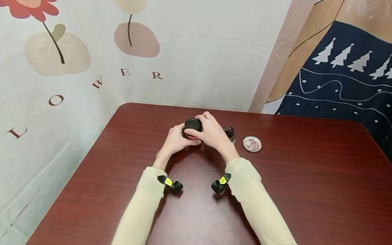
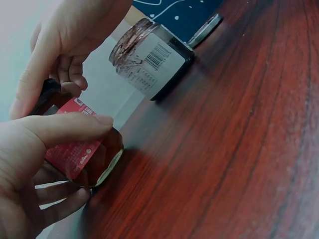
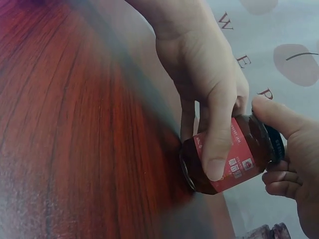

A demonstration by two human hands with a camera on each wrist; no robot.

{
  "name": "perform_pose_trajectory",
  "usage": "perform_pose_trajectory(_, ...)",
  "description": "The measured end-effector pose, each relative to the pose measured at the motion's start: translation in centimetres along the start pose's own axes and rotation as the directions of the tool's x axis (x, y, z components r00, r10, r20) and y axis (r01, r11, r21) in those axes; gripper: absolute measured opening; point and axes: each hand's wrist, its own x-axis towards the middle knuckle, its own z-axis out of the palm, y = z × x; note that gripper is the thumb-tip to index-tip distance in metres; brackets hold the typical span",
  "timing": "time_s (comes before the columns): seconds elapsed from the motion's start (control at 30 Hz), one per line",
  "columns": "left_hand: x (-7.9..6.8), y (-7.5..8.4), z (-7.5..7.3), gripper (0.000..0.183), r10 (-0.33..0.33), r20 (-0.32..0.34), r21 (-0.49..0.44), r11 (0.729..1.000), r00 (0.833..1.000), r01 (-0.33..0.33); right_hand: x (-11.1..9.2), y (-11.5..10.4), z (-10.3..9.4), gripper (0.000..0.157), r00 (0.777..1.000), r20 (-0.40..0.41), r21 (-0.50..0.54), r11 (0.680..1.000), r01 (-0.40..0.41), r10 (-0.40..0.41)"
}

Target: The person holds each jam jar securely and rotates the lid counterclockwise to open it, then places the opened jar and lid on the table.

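A small glass jar with a red label [image 3: 242,163] and a black lid [image 1: 193,124] is near the far side of the table. My left hand [image 1: 175,140] grips the jar's body, its thumb lying across the label. From the other side my right hand [image 1: 212,133] holds the black lid between thumb and fingers. Whether the jar's base touches the table cannot be told. Just right of my right hand stands a second glass jar [image 2: 154,62], uncapped, with dark residue around its rim and a barcode label. A loose lid [image 1: 252,144] lies flat beside it, smeared inside.
The dark red wooden table [image 1: 314,191] carries all of this. Behind it hangs a pale curtain [image 1: 206,74] with flower prints, and a navy cloth [image 1: 355,88] with white trees is at the right. Each sleeve cuff bears a small black wrist camera [image 1: 176,187].
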Motion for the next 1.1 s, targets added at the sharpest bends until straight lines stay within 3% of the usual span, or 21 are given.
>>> perform_pose_trajectory(0.27,0.0,0.1,0.3,0.052,0.035,-0.072,0.009,0.999,0.997,-0.035,-0.3,0.2,0.1,0.057,0.995,-0.087,0.002,0.999,0.048,-0.048)
perform_pose_trajectory(0.5,0.2,1.0,0.2,0.046,0.097,-0.158,0.041,0.995,0.983,-0.092,-0.5,-0.3,-0.6,0.054,0.98,-0.167,0.015,0.993,0.115,-0.111)
perform_pose_trajectory(0.8,0.1,2.5,-0.4,0.043,0.104,-0.051,-0.016,0.994,0.993,-0.104,-1.4,-0.5,-1.8,0.05,0.977,-0.196,0.037,0.995,0.095,-0.086)
perform_pose_trajectory(1.1,-0.1,3.2,-0.6,0.047,0.125,0.012,-0.06,0.99,0.992,-0.124,-2.4,-1.0,-2.6,0.047,0.964,-0.251,0.074,0.992,0.103,-0.081)
